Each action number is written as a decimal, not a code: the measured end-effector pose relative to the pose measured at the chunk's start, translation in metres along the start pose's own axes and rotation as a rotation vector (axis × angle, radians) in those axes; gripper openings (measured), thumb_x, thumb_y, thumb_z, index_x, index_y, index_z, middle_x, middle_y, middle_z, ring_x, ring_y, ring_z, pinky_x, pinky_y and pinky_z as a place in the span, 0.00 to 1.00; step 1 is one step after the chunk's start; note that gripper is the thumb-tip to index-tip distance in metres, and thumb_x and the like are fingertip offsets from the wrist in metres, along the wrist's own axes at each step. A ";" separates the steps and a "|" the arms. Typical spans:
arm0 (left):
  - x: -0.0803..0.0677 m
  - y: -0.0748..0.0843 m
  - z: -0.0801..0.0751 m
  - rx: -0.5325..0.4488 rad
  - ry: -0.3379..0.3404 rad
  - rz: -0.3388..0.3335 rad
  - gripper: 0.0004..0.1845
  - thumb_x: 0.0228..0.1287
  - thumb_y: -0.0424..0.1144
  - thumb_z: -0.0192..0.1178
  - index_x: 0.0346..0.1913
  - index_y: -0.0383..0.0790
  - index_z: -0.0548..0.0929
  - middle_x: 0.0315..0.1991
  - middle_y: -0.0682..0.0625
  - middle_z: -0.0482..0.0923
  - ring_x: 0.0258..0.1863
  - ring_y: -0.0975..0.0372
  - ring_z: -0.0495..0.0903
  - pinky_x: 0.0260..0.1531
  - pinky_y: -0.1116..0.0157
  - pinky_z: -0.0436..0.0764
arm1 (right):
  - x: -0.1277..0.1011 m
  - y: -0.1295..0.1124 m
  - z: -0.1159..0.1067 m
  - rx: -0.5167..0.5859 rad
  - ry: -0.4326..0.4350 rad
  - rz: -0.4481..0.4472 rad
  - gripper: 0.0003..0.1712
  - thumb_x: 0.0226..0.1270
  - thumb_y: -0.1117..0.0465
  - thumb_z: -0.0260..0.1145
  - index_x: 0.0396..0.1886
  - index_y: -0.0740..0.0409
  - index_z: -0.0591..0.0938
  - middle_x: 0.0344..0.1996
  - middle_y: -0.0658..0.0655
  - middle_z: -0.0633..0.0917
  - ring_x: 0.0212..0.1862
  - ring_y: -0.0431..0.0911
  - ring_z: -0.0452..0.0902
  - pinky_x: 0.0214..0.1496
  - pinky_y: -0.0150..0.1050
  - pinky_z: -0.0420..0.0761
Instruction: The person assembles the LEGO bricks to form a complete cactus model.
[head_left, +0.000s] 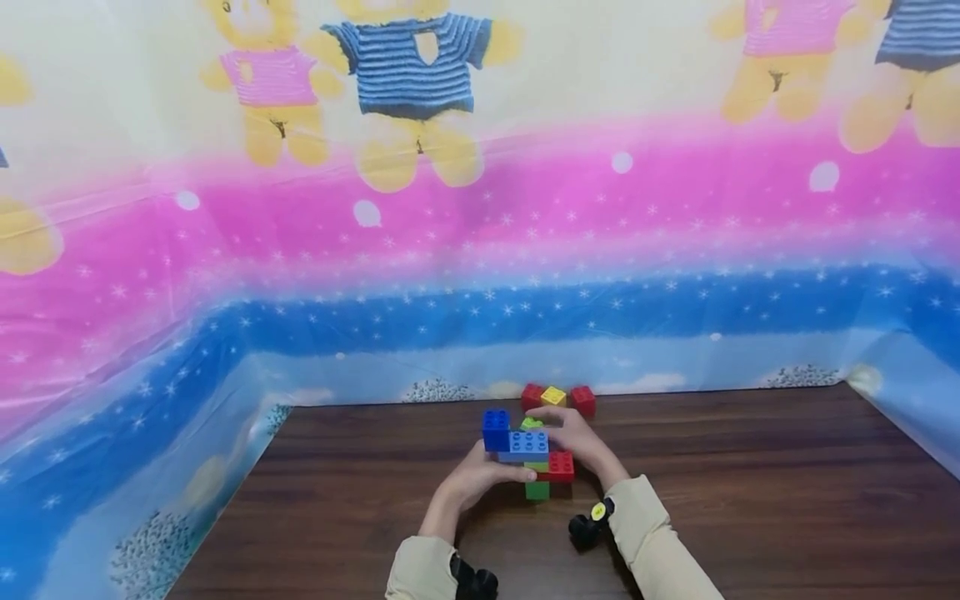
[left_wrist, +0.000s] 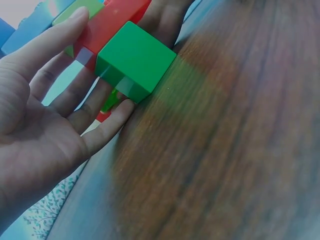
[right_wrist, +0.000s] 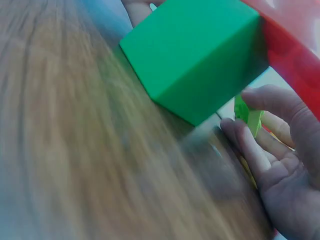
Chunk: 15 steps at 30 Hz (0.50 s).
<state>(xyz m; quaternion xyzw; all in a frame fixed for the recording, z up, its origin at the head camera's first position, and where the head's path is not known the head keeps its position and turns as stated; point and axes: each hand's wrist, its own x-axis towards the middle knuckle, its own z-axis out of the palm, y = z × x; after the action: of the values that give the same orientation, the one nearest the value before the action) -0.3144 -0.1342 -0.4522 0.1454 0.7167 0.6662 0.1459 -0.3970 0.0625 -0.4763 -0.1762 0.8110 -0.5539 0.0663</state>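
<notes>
A stack of toy bricks (head_left: 534, 457) stands on the wooden table (head_left: 750, 500), made of a dark blue brick (head_left: 495, 428), a light blue one (head_left: 528, 442), a red one (head_left: 559, 467) and a green cube (head_left: 537, 490) at the bottom. My left hand (head_left: 483, 475) grips the stack from the left, thumb on the red brick (left_wrist: 107, 25) and fingers under the green cube (left_wrist: 135, 62). From the right and top my right hand (head_left: 576, 435) holds it. In the right wrist view my right hand (right_wrist: 272, 150) curls round a lime piece (right_wrist: 250, 117) beside the green cube (right_wrist: 192, 55).
Two red bricks (head_left: 583, 402) and a yellow brick (head_left: 553, 396) lie in a row at the table's back edge, just behind the hands. A bright cloth with bear prints (head_left: 405, 75) walls the table at the back and both sides.
</notes>
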 end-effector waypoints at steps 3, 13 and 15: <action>0.000 0.001 0.002 -0.008 -0.004 0.006 0.33 0.58 0.37 0.69 0.66 0.38 0.71 0.61 0.40 0.77 0.57 0.57 0.79 0.65 0.51 0.73 | -0.004 0.004 -0.006 0.019 -0.020 0.003 0.21 0.70 0.58 0.62 0.60 0.57 0.79 0.62 0.63 0.78 0.65 0.57 0.70 0.62 0.51 0.78; 0.003 0.002 0.005 -0.017 0.041 0.013 0.34 0.59 0.40 0.69 0.66 0.37 0.69 0.61 0.40 0.77 0.57 0.58 0.78 0.67 0.50 0.71 | -0.026 -0.002 -0.028 0.043 -0.074 0.046 0.25 0.68 0.52 0.64 0.61 0.57 0.77 0.63 0.63 0.77 0.61 0.53 0.75 0.61 0.48 0.80; 0.004 0.001 0.006 -0.022 0.053 0.016 0.34 0.59 0.40 0.69 0.66 0.37 0.69 0.61 0.39 0.77 0.57 0.57 0.78 0.67 0.50 0.71 | -0.031 -0.006 -0.034 0.056 -0.083 0.044 0.28 0.67 0.51 0.65 0.63 0.58 0.76 0.63 0.64 0.76 0.61 0.54 0.76 0.60 0.47 0.81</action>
<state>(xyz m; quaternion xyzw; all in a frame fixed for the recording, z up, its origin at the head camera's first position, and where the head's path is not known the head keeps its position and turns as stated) -0.3150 -0.1268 -0.4512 0.1320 0.7118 0.6788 0.1231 -0.3771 0.1015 -0.4605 -0.1790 0.7953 -0.5672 0.1169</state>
